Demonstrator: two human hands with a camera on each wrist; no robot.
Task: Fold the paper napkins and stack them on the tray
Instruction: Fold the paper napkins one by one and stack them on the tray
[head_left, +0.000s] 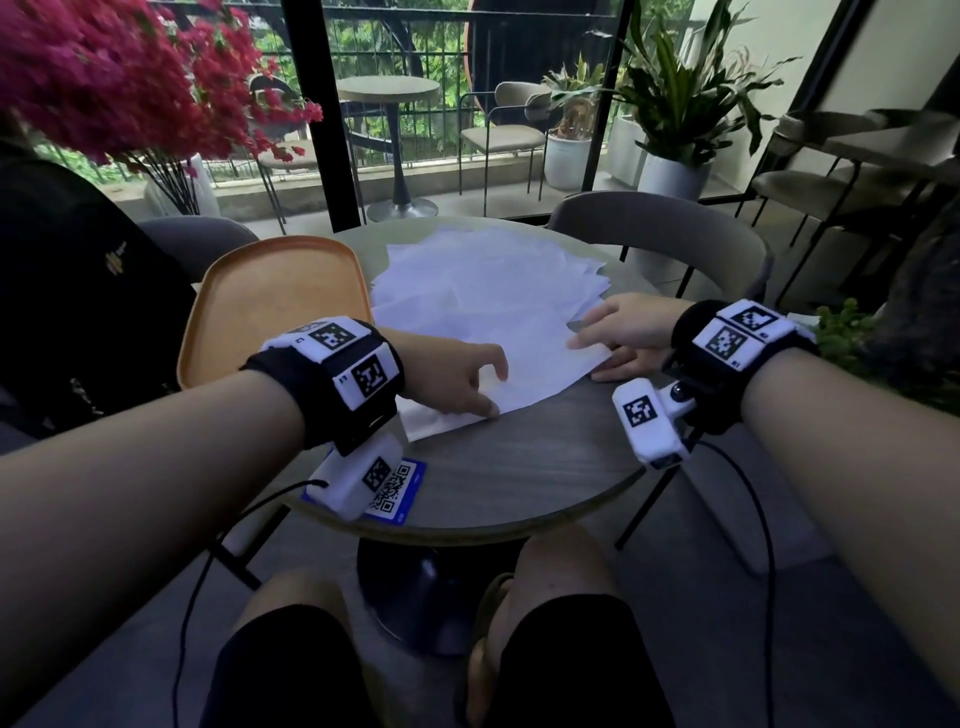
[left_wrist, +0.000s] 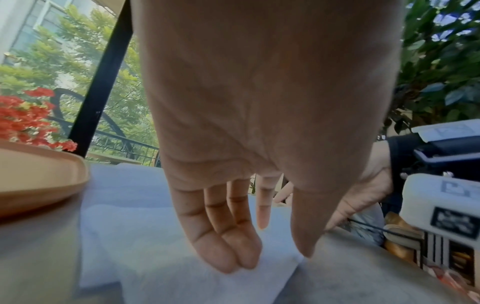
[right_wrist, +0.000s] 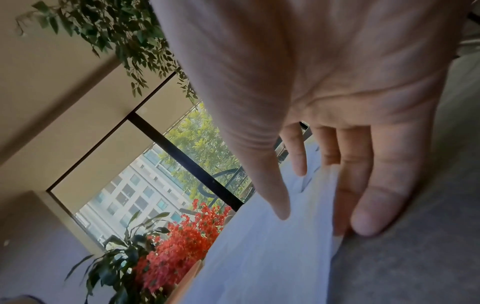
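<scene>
A loose pile of white paper napkins (head_left: 483, 280) lies spread over the middle of the round table (head_left: 519, 467). The nearest, top napkin (head_left: 530, 364) lies flat. My left hand (head_left: 496, 392) has straight fingers pointing down, their tips touching the napkin's near-left corner (left_wrist: 182, 257), with the thumb at its edge. My right hand (head_left: 587, 358) pinches the napkin's right corner (right_wrist: 259, 246), thumb on top and fingers slipped under the edge. The orange tray (head_left: 270, 291) sits at the left beside the pile with nothing on it; its rim (left_wrist: 39, 185) shows in the left wrist view.
A blue QR card (head_left: 397, 488) lies at the table's near-left edge under my left wrist. A grey chair (head_left: 660, 228) stands behind the table and a black bag (head_left: 78, 291) sits at the left. Pink flowers (head_left: 104, 67) hang over the far left.
</scene>
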